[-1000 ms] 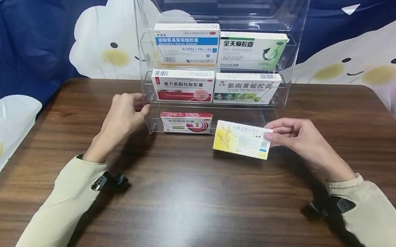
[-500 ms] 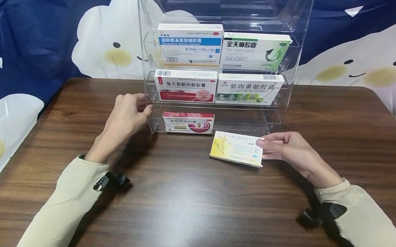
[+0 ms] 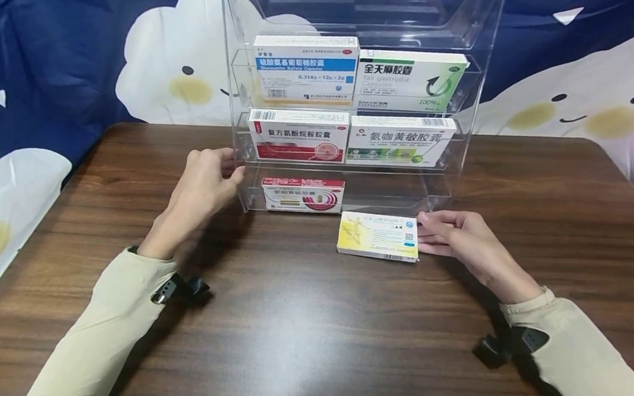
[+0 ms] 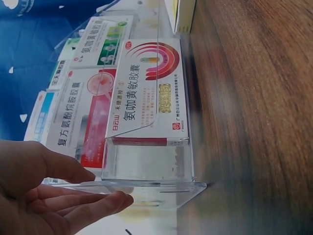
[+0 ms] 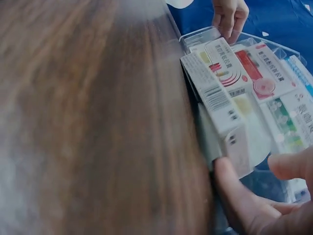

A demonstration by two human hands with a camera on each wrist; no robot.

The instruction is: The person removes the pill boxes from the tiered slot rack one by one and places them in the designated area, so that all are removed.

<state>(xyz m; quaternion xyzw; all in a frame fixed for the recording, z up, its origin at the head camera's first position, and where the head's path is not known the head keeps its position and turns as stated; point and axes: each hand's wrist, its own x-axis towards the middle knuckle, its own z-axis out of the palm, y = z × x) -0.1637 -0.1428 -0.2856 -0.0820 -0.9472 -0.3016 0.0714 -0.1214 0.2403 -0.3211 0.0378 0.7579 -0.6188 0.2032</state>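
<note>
In the head view, a yellow-and-white medicine box (image 3: 378,237) lies tilted back at the front of the clear acrylic rack (image 3: 397,192), right of a red-and-white medicine box (image 3: 302,195) on the lowest tier. At its right end is my right hand (image 3: 462,245). The right wrist view shows the thumb and a finger spread, one fingertip (image 5: 225,169) touching the box's end and the other digit apart from it. My left hand (image 3: 202,181) pinches the rack's left side wall; the left wrist view shows digits on both faces of the clear panel (image 4: 151,185).
Above stand a red-and-white box (image 3: 298,136), a white-and-green box (image 3: 401,142), a blue-and-white box (image 3: 305,71) and a green-and-white box (image 3: 410,82). The rack's top tier is transparent. A wooden table (image 3: 306,323) lies beneath, with a blue cloud-patterned cloth (image 3: 81,45) behind.
The yellow-and-white box has moved down and slightly left with my right hand. My right thumb has come off its front face. My left hand still holds the rack's side.
</note>
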